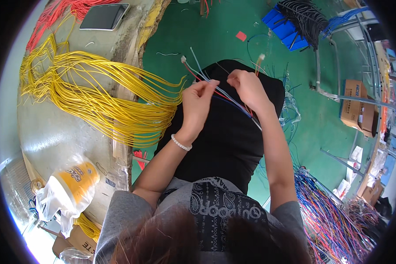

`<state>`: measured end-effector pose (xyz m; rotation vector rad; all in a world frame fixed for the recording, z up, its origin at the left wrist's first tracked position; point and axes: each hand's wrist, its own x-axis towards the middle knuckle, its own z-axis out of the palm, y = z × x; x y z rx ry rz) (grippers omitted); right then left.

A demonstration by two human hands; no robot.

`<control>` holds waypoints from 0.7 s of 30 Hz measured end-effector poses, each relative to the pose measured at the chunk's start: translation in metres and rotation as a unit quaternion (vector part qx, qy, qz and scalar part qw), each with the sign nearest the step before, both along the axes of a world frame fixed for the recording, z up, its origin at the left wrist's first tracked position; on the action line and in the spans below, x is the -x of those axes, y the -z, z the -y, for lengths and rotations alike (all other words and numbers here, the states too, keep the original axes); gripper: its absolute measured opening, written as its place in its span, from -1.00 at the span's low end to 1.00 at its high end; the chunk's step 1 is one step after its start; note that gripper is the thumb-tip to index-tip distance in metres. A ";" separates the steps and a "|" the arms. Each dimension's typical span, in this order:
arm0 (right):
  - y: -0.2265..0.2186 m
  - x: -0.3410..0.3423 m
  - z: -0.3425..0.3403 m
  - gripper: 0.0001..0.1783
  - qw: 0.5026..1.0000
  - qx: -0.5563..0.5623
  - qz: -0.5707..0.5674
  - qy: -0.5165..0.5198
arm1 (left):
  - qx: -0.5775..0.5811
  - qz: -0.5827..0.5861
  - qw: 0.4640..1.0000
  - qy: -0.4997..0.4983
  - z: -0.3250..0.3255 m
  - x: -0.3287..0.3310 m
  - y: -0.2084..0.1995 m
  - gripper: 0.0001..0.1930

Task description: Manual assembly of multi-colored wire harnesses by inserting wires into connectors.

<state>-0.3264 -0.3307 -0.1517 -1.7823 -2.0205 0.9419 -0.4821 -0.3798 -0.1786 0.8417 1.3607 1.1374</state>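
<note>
Over my lap, my left hand [197,103] is closed, thumb and forefinger pinched at a bundle of thin wires [235,103] in grey, red and blue. One end of the bundle carries a small white connector [183,60], sticking out beyond my left fingers. My right hand [250,90] is also closed in a pinch, just right of the left fingertips; what lies between its fingers is too small to make out. Past the right hand, orange-yellow wires end in a pale connector [262,57]. The bundle runs on under my right wrist.
On the worktable [81,42] at left lie many yellow cables [101,99], red wires, a phone [104,17] and a yellow cup [77,178] in plastic. A blue bin [286,28], a metal rack and a cardboard box [355,105] stand right. Mixed wires [325,215] heap lower right.
</note>
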 end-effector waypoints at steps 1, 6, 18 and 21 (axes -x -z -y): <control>0.005 -0.003 0.000 -0.85 0.999 0.007 0.045 -0.021 | 0.024 0.014 1.000 -0.012 0.002 0.004 0.003 -0.74; 0.029 -0.007 0.018 -0.86 0.979 -0.053 0.160 -0.118 | 0.263 0.069 0.962 0.028 0.008 0.031 0.026 -0.72; 0.045 0.012 0.043 -0.85 0.993 -0.113 0.041 -0.005 | 0.047 -0.206 0.976 -0.049 -0.005 0.037 0.080 -0.81; 0.047 0.013 0.044 -0.86 0.994 -0.101 0.029 0.019 | 0.123 -0.154 0.980 -0.036 -0.016 0.044 0.096 -0.77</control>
